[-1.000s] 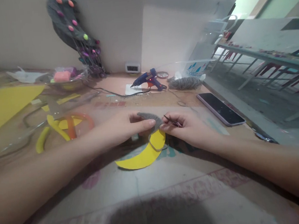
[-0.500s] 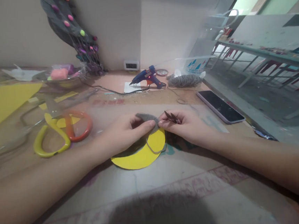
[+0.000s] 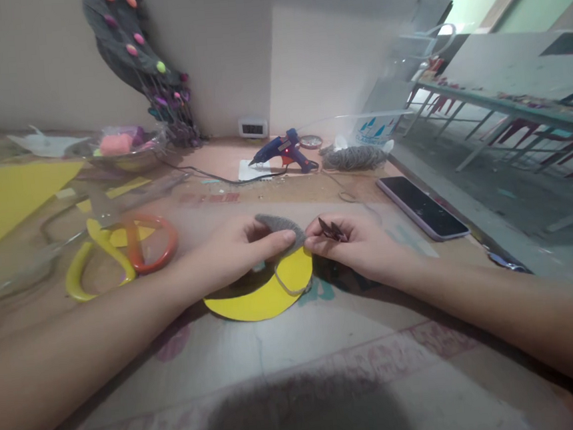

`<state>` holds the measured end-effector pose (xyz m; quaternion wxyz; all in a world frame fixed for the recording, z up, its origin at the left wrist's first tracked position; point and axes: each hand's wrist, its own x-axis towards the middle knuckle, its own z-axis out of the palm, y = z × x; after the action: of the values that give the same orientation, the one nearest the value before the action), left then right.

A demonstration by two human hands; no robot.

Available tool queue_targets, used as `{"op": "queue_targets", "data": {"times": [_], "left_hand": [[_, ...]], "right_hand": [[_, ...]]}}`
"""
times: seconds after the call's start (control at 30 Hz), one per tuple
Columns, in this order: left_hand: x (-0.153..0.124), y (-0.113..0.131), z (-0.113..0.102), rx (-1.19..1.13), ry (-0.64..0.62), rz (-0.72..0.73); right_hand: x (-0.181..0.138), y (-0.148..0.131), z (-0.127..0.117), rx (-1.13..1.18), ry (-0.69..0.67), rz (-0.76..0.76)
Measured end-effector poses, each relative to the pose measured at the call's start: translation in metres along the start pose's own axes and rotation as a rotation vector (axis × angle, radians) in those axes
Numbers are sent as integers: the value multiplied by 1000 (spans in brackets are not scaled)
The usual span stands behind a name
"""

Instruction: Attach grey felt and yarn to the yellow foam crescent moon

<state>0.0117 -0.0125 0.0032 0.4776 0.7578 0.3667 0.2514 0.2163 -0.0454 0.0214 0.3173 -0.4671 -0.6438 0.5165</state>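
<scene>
A yellow crescent cutout [image 3: 254,305] is held a little above the table, its upper end wrapped in grey yarn [image 3: 283,225]. My left hand [image 3: 242,245] grips the wrapped part, thumb laid across the front. At the crescent's right edge, my right hand [image 3: 351,239] pinches the yarn between thumb and forefinger. Small dark pointed blades [image 3: 332,230], like those of thread snips, stick out of the curled right fingers; the rest of that tool is hidden. A loose loop of yarn [image 3: 293,289] hangs across the yellow face.
Orange-and-yellow-handled scissors [image 3: 153,243] lie at left, near yellow sheet material [image 3: 19,198]. Behind my hands are a blue glue gun [image 3: 281,150], a grey yarn skein [image 3: 354,157] and a small digital clock [image 3: 253,128]. A phone [image 3: 422,207] rests at right by the table edge.
The crescent has shifted slightly left and tilted a little, showing more of the grey wrapped part. Both hands keep their grip, with a small gap opened between them.
</scene>
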Motion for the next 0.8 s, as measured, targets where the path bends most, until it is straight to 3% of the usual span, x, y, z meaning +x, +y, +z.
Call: {"op": "queue_targets", "data": {"times": [0.2, 0.4, 0.8], "left_hand": [[-1, -1, -3, -27, -102, -34], [-1, 1, -4, 11, -117, -47], [0, -2, -3, -24, -141, 3]], "right_hand": [[-2, -1, 0, -71, -24, -43], [-3, 1, -2, -153, -41, -105], [-2, 5, 1, -67, -50, 33]]}}
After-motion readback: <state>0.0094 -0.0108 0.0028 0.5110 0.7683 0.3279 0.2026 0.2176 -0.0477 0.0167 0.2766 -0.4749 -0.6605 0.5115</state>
